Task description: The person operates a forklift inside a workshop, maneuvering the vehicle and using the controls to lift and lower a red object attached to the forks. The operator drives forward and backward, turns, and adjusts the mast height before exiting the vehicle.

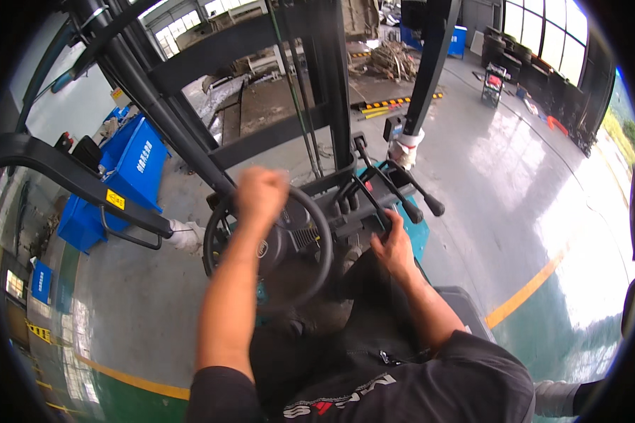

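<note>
I sit at the controls of a forklift. My left hand (262,196), slightly blurred, is closed at the upper part of the black steering wheel (324,247); whether it grips the rim or a knob on it is hidden. My right hand (395,248) has its fingers round the black knob of a control lever (368,192), the nearest of several. Just right of that hand, two more black lever knobs (413,211) stand free. Beyond the wheel rises the dark mast (339,92), with hoses and chains running up it.
Dark cab pillars (430,63) stand left and right. Blue bins (137,151) are at the left. Ahead lie a scrap heap (394,62) and a black-yellow striped barrier (402,101). A small cart (494,84) stands far right, and a yellow line (529,290) crosses the grey floor.
</note>
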Action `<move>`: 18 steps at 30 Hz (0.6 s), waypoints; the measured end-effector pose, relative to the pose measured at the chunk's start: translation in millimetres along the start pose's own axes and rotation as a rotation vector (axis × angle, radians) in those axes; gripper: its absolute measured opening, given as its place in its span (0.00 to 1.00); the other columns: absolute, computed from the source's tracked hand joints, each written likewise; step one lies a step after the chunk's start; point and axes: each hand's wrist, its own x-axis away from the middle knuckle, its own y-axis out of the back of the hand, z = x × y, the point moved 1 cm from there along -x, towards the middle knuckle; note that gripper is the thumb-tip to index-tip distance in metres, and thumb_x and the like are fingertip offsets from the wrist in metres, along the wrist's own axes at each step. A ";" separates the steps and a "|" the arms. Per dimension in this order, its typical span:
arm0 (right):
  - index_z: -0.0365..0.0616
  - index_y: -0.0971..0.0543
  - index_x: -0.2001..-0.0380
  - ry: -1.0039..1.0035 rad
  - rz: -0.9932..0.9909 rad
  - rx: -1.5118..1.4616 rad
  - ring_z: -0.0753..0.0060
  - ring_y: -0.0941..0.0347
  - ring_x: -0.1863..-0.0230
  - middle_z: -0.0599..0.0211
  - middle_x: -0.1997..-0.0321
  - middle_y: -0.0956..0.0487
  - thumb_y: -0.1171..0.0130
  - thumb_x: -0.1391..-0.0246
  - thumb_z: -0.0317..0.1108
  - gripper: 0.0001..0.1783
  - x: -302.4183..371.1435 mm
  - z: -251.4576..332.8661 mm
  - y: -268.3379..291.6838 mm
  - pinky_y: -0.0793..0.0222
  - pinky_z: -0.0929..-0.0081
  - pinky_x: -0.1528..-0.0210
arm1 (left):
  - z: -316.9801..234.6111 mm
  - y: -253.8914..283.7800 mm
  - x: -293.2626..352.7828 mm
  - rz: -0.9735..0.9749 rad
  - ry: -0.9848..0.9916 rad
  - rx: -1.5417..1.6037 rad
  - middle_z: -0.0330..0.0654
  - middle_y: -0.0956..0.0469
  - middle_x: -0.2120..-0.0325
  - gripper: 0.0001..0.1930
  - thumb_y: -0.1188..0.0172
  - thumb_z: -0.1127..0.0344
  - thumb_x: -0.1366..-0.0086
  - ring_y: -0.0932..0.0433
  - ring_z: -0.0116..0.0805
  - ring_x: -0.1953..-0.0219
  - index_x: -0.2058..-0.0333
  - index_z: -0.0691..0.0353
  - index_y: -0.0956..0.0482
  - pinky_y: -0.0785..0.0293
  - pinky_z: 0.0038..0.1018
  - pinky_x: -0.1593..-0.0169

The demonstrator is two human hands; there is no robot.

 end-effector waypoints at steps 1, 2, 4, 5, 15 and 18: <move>0.45 0.35 0.30 0.012 -0.010 0.017 0.37 0.17 0.58 0.42 0.59 0.16 0.33 0.41 0.33 0.38 -1.3 -6.5 2.3 0.21 0.47 0.53 | -39.0 -15.8 8.0 0.023 -0.041 0.070 0.45 0.25 0.76 0.19 0.28 0.63 0.36 0.26 0.53 0.69 0.82 0.59 0.26 0.27 0.45 0.62; 0.45 0.35 0.30 0.011 -0.016 0.034 0.35 0.17 0.56 0.40 0.57 0.16 0.33 0.41 0.33 0.37 -2.3 -13.3 5.2 0.21 0.46 0.51 | -70.7 -18.7 24.2 0.050 -0.086 0.136 0.45 0.24 0.76 0.20 0.27 0.62 0.37 0.26 0.53 0.69 0.83 0.59 0.26 0.26 0.45 0.62; 0.46 0.35 0.30 -0.014 0.000 0.029 0.34 0.16 0.55 0.38 0.56 0.15 0.34 0.41 0.34 0.37 -2.3 -17.1 6.5 0.21 0.45 0.51 | -103.6 19.1 77.3 0.160 -0.163 0.229 0.43 0.28 0.76 0.17 0.26 0.62 0.39 0.25 0.49 0.67 0.82 0.57 0.23 0.24 0.42 0.60; 0.46 0.34 0.30 -0.039 0.012 0.026 0.34 0.16 0.55 0.38 0.57 0.15 0.34 0.41 0.34 0.37 -2.0 -16.3 8.9 0.21 0.45 0.51 | -99.7 36.1 105.6 0.194 -0.178 0.312 0.41 0.27 0.76 0.17 0.25 0.64 0.40 0.25 0.48 0.68 0.81 0.56 0.24 0.25 0.41 0.60; 0.44 0.35 0.31 0.014 -0.036 0.025 0.37 0.16 0.58 0.38 0.58 0.16 0.33 0.41 0.33 0.37 5.9 -15.8 -7.0 0.21 0.47 0.54 | 78.7 120.8 122.9 -0.012 0.157 0.059 0.46 0.27 0.76 0.19 0.28 0.70 0.35 0.27 0.52 0.68 0.80 0.64 0.30 0.30 0.46 0.62; 0.42 0.35 0.31 0.010 -0.072 0.004 0.42 0.17 0.62 0.43 0.62 0.17 0.33 0.41 0.32 0.37 10.0 -14.4 -23.1 0.21 0.50 0.56 | 106.7 92.8 63.0 -0.001 0.120 -0.026 0.48 0.25 0.75 0.19 0.30 0.63 0.32 0.25 0.55 0.67 0.79 0.65 0.26 0.30 0.49 0.60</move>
